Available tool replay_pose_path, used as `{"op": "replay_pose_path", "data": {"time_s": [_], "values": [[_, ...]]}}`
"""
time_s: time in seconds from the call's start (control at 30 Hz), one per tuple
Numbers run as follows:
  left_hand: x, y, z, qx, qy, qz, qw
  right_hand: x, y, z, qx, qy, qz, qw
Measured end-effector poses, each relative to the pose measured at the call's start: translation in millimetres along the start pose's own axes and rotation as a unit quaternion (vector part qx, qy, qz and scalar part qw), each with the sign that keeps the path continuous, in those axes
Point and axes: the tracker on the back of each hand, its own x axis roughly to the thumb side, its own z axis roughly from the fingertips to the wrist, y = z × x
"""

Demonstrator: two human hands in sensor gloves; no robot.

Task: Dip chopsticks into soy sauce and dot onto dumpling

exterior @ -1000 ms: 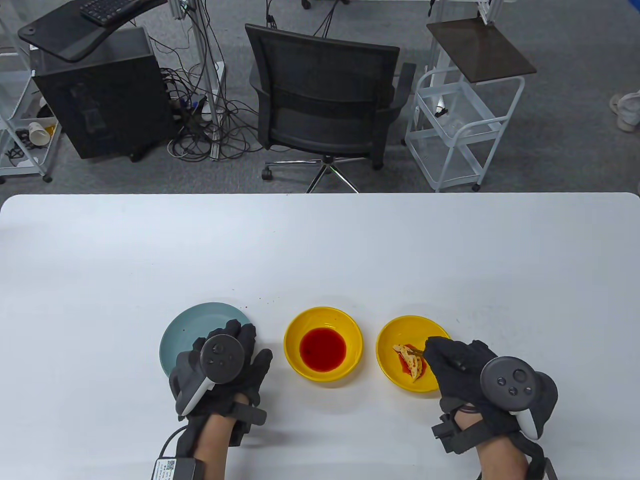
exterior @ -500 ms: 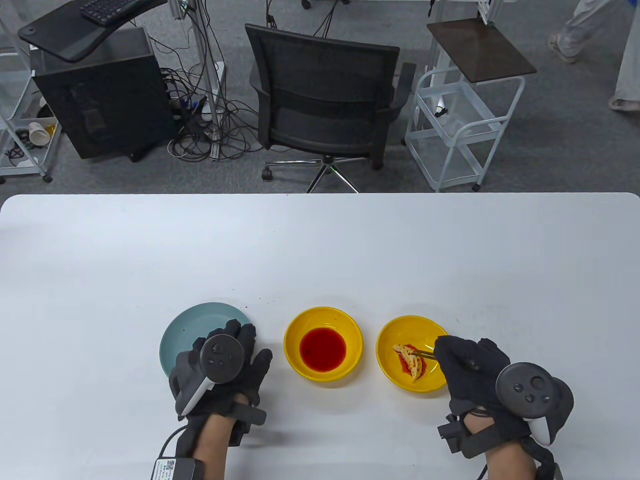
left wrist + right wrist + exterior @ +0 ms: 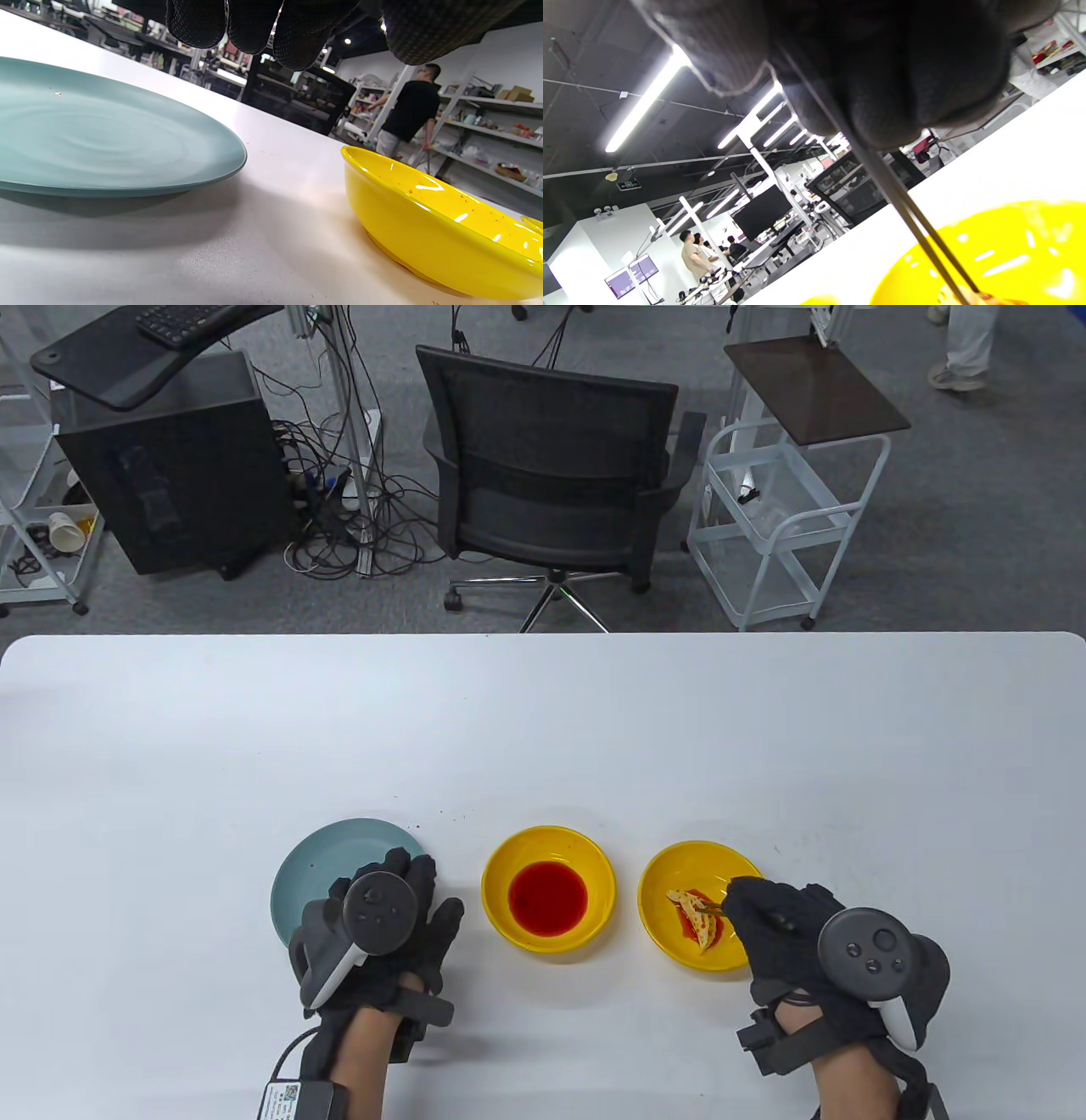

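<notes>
My right hand (image 3: pixel 776 920) grips dark chopsticks (image 3: pixel 908 212) whose tips touch a pale dumpling (image 3: pixel 697 912) streaked with red sauce in the right yellow bowl (image 3: pixel 679 869). In the right wrist view the chopsticks run down from my gloved fingers (image 3: pixel 882 84) into that bowl (image 3: pixel 1009 250). The middle yellow bowl (image 3: pixel 548 841) holds red sauce (image 3: pixel 548 897). My left hand (image 3: pixel 399 912) rests flat, fingers spread, on the near edge of a teal plate (image 3: pixel 339 848); it holds nothing. In the left wrist view its fingertips (image 3: pixel 250 25) hang over the plate (image 3: pixel 106 140).
The white table (image 3: pixel 543 729) stretches far behind the dishes. Small red specks (image 3: pixel 441 814) lie beyond the teal plate. A black office chair (image 3: pixel 551 466) and a white cart (image 3: pixel 780 517) stand past the far edge. The sauce bowl's side (image 3: pixel 424 228) shows in the left wrist view.
My right hand drew back to the right, then came left again, bringing the chopstick tips back onto the dumpling. My left hand has stayed on the plate.
</notes>
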Motion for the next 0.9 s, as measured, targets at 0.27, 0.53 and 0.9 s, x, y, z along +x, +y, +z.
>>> {"op": "replay_pose_path", "data": {"time_s": [0.27, 0.53, 0.9], "values": [[0.3, -0.5, -0.7, 0.0, -0.001, 0.001, 1.0, 0.5, -13.6, 3.5, -0.047, -0.025, -0.054, 0.997], [0.1, -0.4, -0.9, 0.0, -0.001, 0.0, 1.0, 23.5, -0.7, 10.8, -0.058, -0.127, -0.061, 0.988], [-0.2, -0.2, -0.5, 0.002, 0.001, 0.0, 1.0, 51.6, 46.6, 19.9, 0.016, -0.22, -0.001, 0.975]]}}
